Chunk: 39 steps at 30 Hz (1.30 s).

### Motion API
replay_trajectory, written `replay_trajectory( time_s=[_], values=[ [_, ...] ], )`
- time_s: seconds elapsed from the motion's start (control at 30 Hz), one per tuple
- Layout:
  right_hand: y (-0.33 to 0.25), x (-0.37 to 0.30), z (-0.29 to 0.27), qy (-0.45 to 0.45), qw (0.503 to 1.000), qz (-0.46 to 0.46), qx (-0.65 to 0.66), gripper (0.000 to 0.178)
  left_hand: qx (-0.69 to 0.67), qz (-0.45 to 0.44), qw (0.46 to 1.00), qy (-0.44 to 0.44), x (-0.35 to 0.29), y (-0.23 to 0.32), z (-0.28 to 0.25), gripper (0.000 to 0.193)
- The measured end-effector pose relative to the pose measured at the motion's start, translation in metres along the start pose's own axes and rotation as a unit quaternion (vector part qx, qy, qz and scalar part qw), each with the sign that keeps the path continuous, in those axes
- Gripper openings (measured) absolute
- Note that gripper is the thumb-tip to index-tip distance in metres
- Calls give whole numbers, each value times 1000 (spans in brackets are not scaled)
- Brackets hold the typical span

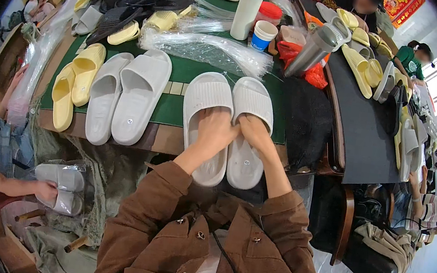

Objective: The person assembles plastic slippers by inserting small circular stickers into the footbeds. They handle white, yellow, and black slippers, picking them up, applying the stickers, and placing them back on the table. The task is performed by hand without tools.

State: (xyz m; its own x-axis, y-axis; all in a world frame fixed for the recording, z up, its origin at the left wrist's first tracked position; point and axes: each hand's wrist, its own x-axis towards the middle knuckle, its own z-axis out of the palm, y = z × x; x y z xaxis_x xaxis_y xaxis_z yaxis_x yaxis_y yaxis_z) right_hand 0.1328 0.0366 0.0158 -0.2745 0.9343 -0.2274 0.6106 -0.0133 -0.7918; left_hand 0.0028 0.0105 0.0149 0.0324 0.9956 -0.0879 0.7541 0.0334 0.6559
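I am stretching both forearms (pixel 277 171) forward: my left hand (pixel 216 129) is sitting inside the left gray slipper (pixel 211 166), my right hand (pixel 255 132) inside the right gray slipper (pixel 244 169). Their heels are reaching past the green-topped table's (pixel 170 110) near edge. Straps (pixel 210 91) are hiding my fingertips; I cannot tell if they're clamped.

Left hand (pixel 216 130), right hand (pixel 254 132): fingers inside a light grey slipper pair (pixel 209 95). Left of the fingers, on the bench (pixel 171 112): second grey pair (pixel 140 90), yellow slippers (pixel 86 74). Beyond the fingers: clear plastic bags (pixel 207 49).
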Motion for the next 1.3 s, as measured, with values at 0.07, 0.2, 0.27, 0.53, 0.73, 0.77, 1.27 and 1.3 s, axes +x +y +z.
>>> replay_trajectory(
  time_s=[0.07,0.2,0.27,0.53,0.73,0.77,1.27,1.3],
  values=[
    [9,1,0,25,998,-48,-22,37,15,12,999,48,2,-2,6,52],
    [30,-13,3,145,942,-254,-162,31,53,75,989,120,5,-14,20,52],
    [13,-30,-5,158,933,-287,-152,26,62,76,989,109,2,-17,16,52],
    [-25,34,-56,144,972,-187,-15,23,5,-27,999,-19,0,-1,0,50],
    [6,121,-35,159,956,-168,-180,24,55,70,986,142,4,-15,23,53],
    [5,122,-29,171,953,-167,-184,24,52,77,984,154,3,-16,23,49],
    [-19,134,-12,30,983,-180,-12,21,41,98,974,199,3,-20,29,36],
    [-21,133,-13,13,982,-187,-26,22,43,102,971,211,3,-21,29,36]
  ],
)
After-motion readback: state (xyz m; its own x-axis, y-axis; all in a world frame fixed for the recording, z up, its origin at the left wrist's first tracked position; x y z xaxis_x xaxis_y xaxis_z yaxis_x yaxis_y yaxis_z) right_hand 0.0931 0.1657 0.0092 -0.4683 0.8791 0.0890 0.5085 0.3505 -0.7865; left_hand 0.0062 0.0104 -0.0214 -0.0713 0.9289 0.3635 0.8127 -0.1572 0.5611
